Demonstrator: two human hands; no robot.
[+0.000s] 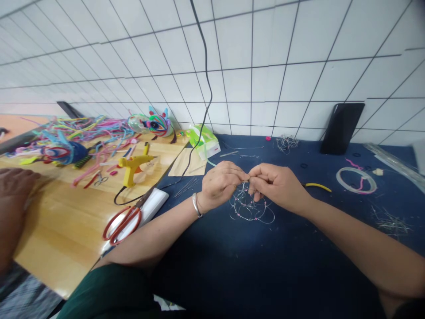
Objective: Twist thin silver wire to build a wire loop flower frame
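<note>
A round openwork wire frame (pixel 249 218) of thin silvery wire, dotted with small pink beads, hangs or rests under my fingers over the dark blue cloth. My left hand (pixel 221 181), with a silver bangle at the wrist, pinches at the top of the frame. Meeting it fingertip to fingertip, my right hand (pixel 277 181) pinches there too. The exact bit of wire between the fingertips is hidden. Close to the right wrist lies a tool with a yellow handle (pixel 318 186); its other end is covered by my hand.
On the left wooden table (pixel 63 230) lie red-handled scissors (pixel 122 226), a yellow glue gun (pixel 133 169) and many pipe cleaners (pixel 99 126). A co-worker's hand (pixel 15 190) rests there. A black phone (pixel 341 128) leans on the tiled wall. A coil (pixel 357 180) and loose wires (pixel 390 221) lie right.
</note>
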